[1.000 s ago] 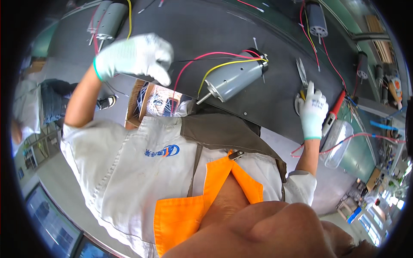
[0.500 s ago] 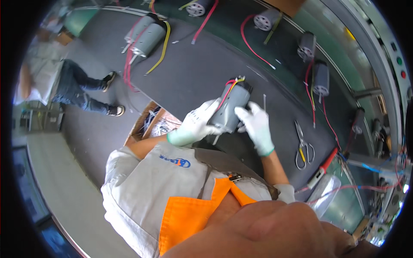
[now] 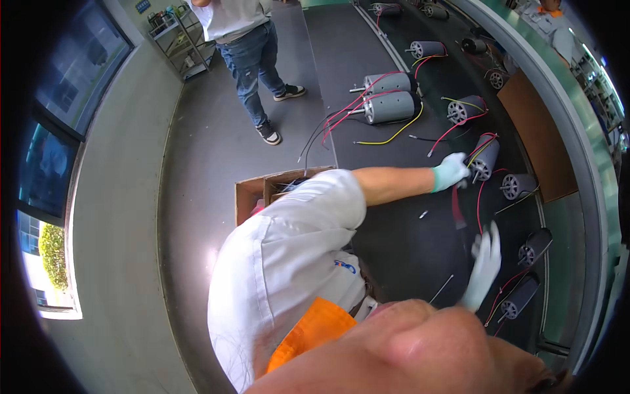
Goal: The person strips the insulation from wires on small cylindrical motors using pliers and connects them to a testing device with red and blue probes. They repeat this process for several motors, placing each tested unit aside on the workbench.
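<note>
A grey cylindrical motor [image 3: 487, 156] with a dark end cap lies on the dark work surface, away from my body. My left hand [image 3: 451, 172], in a white glove with a pale green cuff, reaches out to its near end. The fingers are closed round the motor's red and yellow wires, and a blurred red wire end [image 3: 458, 209] hangs below them. My right hand [image 3: 484, 264], also gloved, is nearer to me over the surface. Its fingers are stretched out and hold nothing; motion smears it slightly.
Two grey motors [image 3: 390, 107] with red, yellow and black wires lie at the surface's left edge. Several more motors [image 3: 518, 186] line the far right side, beside a brown cardboard panel [image 3: 535, 138]. A divided cardboard box [image 3: 249, 197] is at my left; a person [image 3: 246, 59] stands beyond.
The view has swung left. The motor that both hands held near my body now appears to lie farther out, with my left hand at its wires. My right hand has come off it.
</note>
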`<action>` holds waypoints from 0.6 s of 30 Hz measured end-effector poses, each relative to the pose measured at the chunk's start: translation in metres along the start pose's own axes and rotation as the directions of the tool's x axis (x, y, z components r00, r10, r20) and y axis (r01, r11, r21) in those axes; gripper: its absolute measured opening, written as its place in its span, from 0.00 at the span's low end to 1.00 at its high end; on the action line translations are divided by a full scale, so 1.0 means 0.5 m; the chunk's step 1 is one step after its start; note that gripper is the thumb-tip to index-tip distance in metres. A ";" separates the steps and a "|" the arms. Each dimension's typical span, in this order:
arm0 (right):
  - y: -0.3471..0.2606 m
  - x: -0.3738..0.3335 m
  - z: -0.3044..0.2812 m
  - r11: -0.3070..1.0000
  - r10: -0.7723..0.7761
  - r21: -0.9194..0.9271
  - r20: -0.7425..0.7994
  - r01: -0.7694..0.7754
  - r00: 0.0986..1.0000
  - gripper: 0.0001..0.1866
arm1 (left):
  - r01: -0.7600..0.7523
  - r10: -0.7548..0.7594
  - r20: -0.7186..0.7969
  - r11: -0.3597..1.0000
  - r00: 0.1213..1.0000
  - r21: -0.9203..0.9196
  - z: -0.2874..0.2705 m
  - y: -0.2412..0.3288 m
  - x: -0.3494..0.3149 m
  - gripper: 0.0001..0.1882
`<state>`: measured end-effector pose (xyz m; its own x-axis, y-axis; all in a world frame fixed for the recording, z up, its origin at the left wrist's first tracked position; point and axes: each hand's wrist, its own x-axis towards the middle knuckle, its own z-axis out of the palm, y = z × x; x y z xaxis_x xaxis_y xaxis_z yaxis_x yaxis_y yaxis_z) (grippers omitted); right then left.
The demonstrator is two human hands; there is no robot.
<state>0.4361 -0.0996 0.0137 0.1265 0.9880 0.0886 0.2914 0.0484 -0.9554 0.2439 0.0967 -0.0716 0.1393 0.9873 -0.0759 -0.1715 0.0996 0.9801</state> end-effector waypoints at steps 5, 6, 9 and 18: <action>0.042 -0.393 -0.207 0.905 0.288 0.002 -0.741 -0.426 0.606 0.20 | 0.103 -0.099 0.294 0.995 0.951 0.005 -0.068 0.051 -0.262 0.27; 0.105 -0.457 -0.248 0.844 0.003 -0.340 -0.771 -0.415 0.637 0.19 | 0.137 -0.120 0.360 0.990 0.925 -0.024 -0.072 0.055 -0.296 0.24; 0.060 -0.586 -0.245 0.253 -0.312 -0.779 -0.627 -0.573 0.714 0.18 | 0.136 -0.077 0.358 0.980 0.931 -0.142 -0.076 0.069 -0.356 0.16; 0.008 -0.567 -0.346 0.939 -0.088 -0.073 -0.996 -0.337 -0.027 0.36 | 0.425 -0.195 0.779 0.899 0.596 -0.100 -0.039 0.082 -0.221 0.22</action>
<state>0.5653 -0.4046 0.0336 0.9152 -0.1772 0.3620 0.3004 -0.2987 -0.9058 0.2026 -0.0058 -0.0267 0.8759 0.4733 -0.0938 -0.1930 0.5218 0.8309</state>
